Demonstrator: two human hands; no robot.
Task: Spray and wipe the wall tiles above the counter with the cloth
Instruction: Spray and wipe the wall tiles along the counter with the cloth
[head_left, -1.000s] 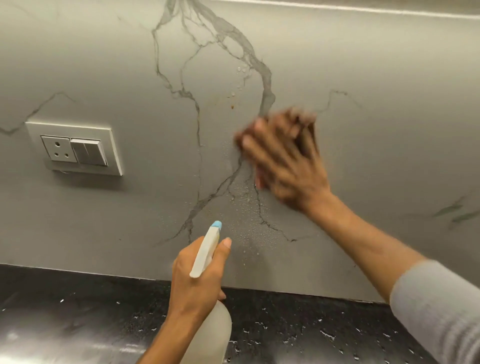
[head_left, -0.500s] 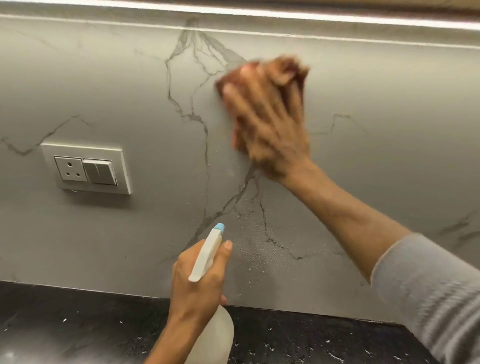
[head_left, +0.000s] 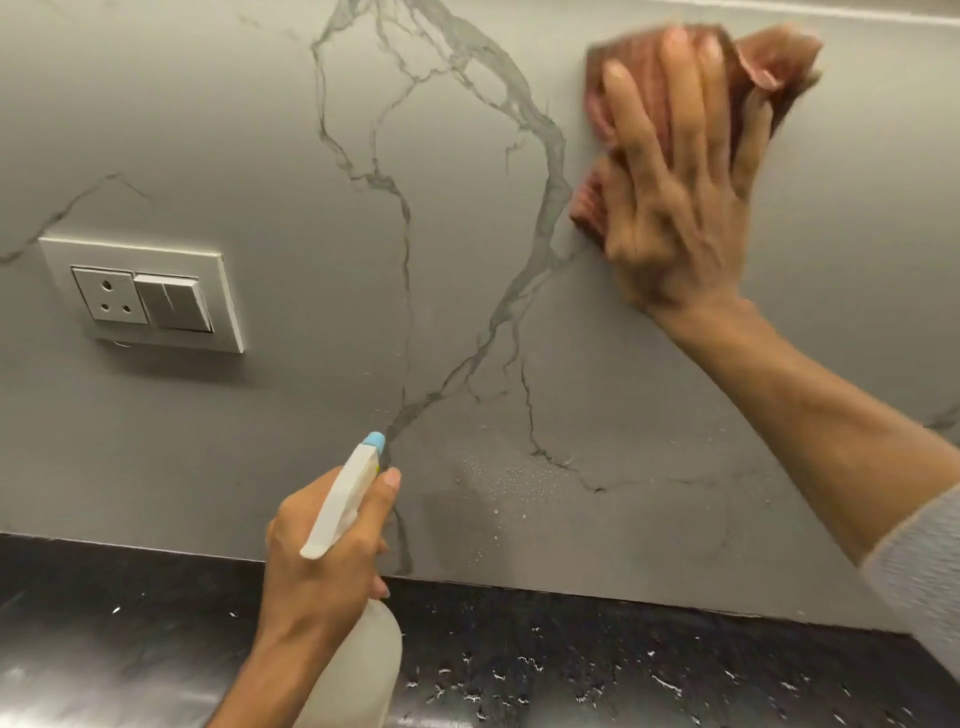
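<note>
Head view of the wall tiles (head_left: 249, 119), grey with darker veins, above a black speckled counter (head_left: 597, 670). The spray bottle (head_left: 363, 665) is at lower centre, in front of the seam where wall meets counter. Its long axis runs from the translucent body near the bottom edge up through the white head to the blue nozzle tip (head_left: 375, 441), leaning slightly to the right, and the nozzle points up and forward at the wall. The left hand (head_left: 322, 566) grips the bottle at its neck, fingers curled round it, with one digit lying up along the right side of the head. The cloth (head_left: 769, 57), reddish brown and bunched, is high on the wall at upper right, with one corner sticking out beyond the fingertips. The right hand (head_left: 680, 208) presses it flat against the tile, fingers straight and spread, nothing pinched; both hand and cloth appear blurred. A grey sleeve (head_left: 924, 571) covers the right forearm near the frame edge. Fine droplets (head_left: 509, 475) bead on the tile low down, just right of the nozzle and well below the cloth. A white socket and switch plate (head_left: 140, 293) is mounted on the wall at left, well apart from both hands.
</note>
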